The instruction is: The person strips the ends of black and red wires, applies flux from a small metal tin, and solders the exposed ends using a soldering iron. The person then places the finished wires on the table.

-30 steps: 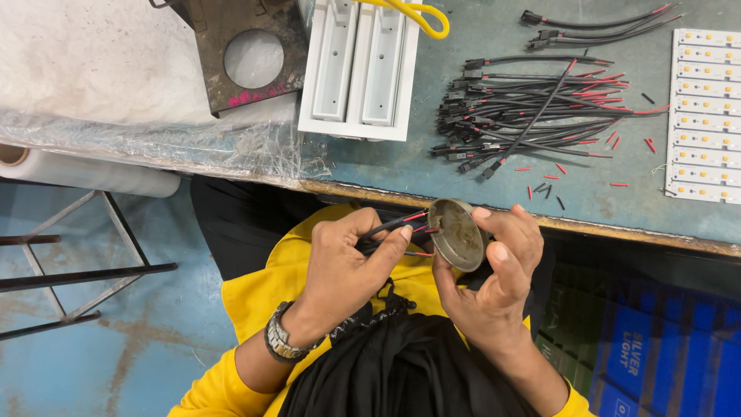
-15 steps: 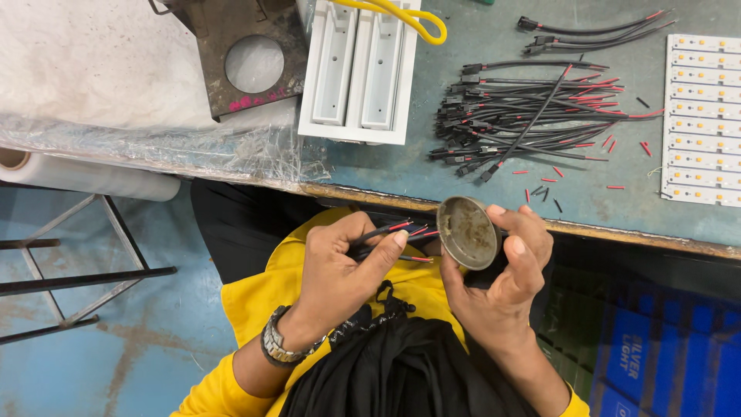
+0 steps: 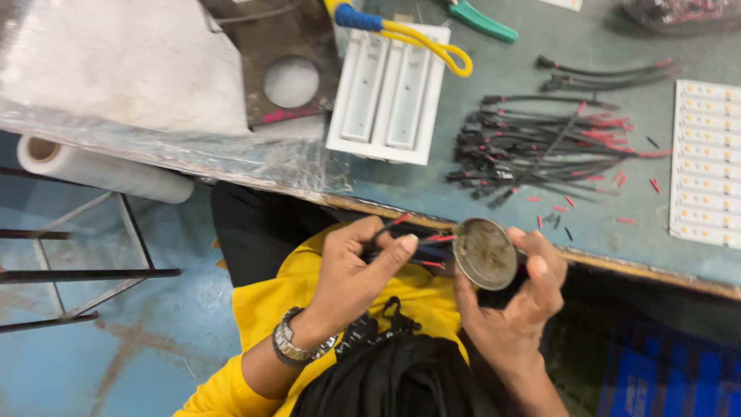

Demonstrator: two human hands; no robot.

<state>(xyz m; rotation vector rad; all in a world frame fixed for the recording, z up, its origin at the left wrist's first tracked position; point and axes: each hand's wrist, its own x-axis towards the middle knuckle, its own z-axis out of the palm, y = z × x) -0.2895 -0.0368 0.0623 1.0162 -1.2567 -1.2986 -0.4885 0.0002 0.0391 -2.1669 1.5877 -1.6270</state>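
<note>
Workbench edge (image 3: 617, 259), grey-green, strewn with loose black and red wires (image 3: 540, 147) beside white housing (image 3: 390, 93). Left hand (image 3: 351, 274) pinched shut on wire ends (image 3: 421, 243); right hand (image 3: 517, 309) curled around round metal disc (image 3: 485, 253), held just below bench edge. Best done with disc kept steady and wire ends fed squarely to its rim, grip close to tips.

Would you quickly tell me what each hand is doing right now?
Left hand: closed, pinching thin black and red wires.
Right hand: closed around a round metal disc.

Red-tipped black wires (image 3: 540, 147), dull grey round tin (image 3: 485, 253), white tray (image 3: 390, 93)
</note>
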